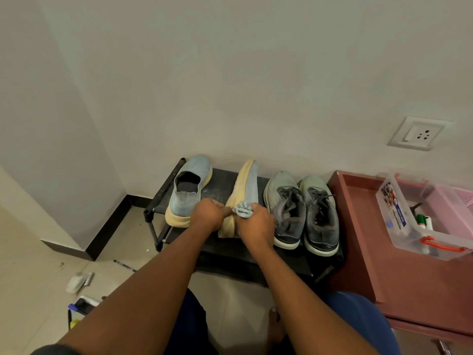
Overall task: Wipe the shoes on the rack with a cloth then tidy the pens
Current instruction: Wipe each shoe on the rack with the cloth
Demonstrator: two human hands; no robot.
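Shoe-wiping under way on the black rack (258,262), with one slip-on tipped sideways.

The left hand (208,213) grips the heel of the tipped blue slip-on (243,193), holding it on edge so its yellowed sole faces the cloth (242,210), which the right hand (256,222) clutches bunched against that sole. Its mate (188,190) and the grey laced pair (302,213) sit upright alongside, apparently waiting. One pen (125,266) lies on the floor, others in the clear box (419,221).

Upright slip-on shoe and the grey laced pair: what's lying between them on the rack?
In the head view, the second slip-on shoe, tipped on its side, with the left hand steadying it and the right hand gripping the cloth against it.
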